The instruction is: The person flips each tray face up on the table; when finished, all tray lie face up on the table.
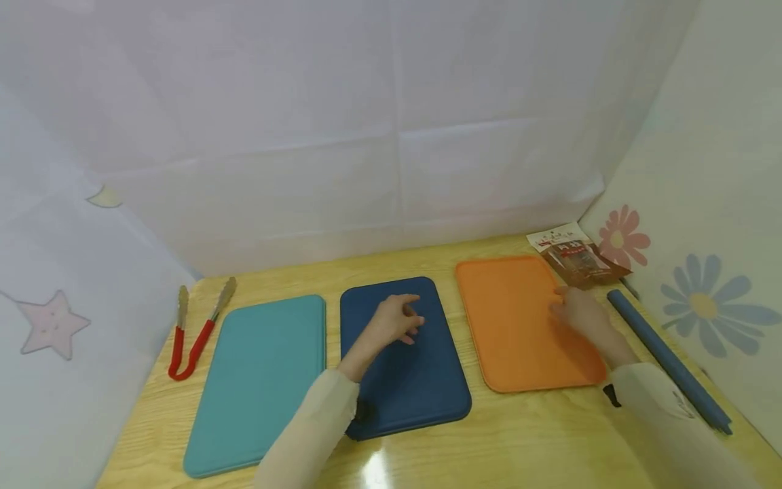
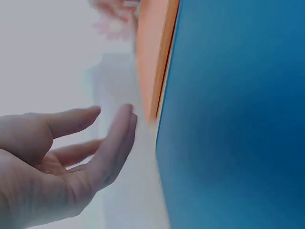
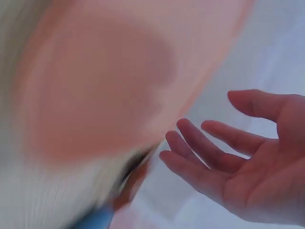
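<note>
My left hand (image 1: 393,319) hovers over the dark blue tray (image 1: 421,387), fingers loosely bent with nothing between them. In the left wrist view the left hand (image 2: 62,162) shows a gap between thumb and fingers. My right hand (image 1: 583,316) is over the right side of the orange tray (image 1: 513,326), its fingertips near the tray's right edge. The right wrist view shows the right hand (image 3: 238,162) with fingers spread and an unfilled palm; its shadow falls on the orange tray (image 3: 95,86).
A teal tray (image 1: 263,373) lies at the left, with red-handled tongs (image 1: 194,339) beyond it. Behind the orange tray's right corner sits a brown and white food packet (image 1: 577,258). A long blue-grey rolled or folded item (image 1: 668,360) lies along the right edge of the wooden table (image 1: 525,441).
</note>
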`<state>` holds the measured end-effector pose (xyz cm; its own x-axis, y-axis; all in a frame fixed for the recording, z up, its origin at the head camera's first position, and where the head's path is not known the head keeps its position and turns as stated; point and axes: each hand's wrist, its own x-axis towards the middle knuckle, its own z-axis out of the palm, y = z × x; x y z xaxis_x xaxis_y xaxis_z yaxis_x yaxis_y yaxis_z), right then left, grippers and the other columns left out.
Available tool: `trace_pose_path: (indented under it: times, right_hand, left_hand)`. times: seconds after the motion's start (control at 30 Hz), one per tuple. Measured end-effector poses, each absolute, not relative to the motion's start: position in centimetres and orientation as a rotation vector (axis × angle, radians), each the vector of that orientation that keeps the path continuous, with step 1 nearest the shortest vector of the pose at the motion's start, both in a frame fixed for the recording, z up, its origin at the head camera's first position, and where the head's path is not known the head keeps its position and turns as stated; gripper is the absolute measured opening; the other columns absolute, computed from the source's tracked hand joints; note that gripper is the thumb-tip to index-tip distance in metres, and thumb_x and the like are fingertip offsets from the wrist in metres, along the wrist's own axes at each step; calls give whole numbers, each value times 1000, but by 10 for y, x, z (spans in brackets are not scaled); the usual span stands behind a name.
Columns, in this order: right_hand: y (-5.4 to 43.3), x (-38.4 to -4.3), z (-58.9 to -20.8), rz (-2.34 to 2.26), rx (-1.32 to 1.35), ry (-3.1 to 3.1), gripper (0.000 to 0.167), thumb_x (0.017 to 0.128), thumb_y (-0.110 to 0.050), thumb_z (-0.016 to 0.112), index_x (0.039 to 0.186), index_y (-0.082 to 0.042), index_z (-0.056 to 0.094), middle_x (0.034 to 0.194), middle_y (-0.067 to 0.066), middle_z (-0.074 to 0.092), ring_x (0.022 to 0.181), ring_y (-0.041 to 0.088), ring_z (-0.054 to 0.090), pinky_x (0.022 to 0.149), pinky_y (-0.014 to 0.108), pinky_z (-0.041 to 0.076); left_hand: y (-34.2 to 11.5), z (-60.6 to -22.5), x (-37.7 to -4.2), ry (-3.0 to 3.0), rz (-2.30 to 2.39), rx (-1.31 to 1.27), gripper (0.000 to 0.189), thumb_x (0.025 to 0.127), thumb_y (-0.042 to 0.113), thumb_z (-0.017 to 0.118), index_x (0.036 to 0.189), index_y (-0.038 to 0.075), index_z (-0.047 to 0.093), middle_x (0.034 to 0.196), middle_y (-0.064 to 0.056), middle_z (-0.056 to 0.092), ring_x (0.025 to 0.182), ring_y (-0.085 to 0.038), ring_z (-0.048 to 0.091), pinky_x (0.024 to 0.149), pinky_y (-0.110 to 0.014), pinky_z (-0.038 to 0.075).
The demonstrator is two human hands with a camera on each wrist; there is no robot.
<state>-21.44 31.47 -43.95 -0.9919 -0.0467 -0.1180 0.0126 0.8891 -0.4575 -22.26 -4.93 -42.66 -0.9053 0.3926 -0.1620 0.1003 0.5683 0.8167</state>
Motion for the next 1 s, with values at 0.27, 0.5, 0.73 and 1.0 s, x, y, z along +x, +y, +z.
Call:
trace_pose_path:
  times: [0.27, 0.5, 0.73, 1.0]
  right_hand:
    - [217, -198, -436, -1126, -241, 2694, 54, 99, -26, 54, 141, 5, 43, 123, 24, 58, 113, 41, 56, 83, 46, 52]
    - [150, -209, -443, -1048, -379, 2605, 53, 99, -23, 54, 143, 4, 42, 138, 28, 47, 119, 41, 53, 91, 48, 49]
    - [136, -210, -456, -965, -366, 2623, 54, 97, -21, 58, 142, 4, 42, 140, 26, 47, 113, 32, 55, 93, 47, 47]
    - [140, -208, -461, -1419, -113, 2297, 48, 97, -19, 56, 141, -3, 47, 147, 24, 37, 129, 43, 40, 95, 53, 45]
  left_hand:
    - [-147, -446, -175, 2828, 785, 318, 56, 84, 6, 75, 134, -5, 52, 127, -28, 51, 105, -38, 58, 81, -46, 52]
    - [-155, -461, -157, 2823, 749, 287, 68, 83, 16, 77, 139, -8, 46, 143, -34, 36, 127, -49, 41, 98, -56, 42]
    - [-150, -467, -159, 2734, 881, 257, 73, 83, 17, 78, 142, -6, 42, 150, -34, 25, 134, -48, 33, 102, -56, 38]
    - [-147, -469, -160, 2747, 936, 177, 72, 81, 16, 79, 140, -6, 45, 149, -35, 24, 133, -49, 32, 99, -55, 42]
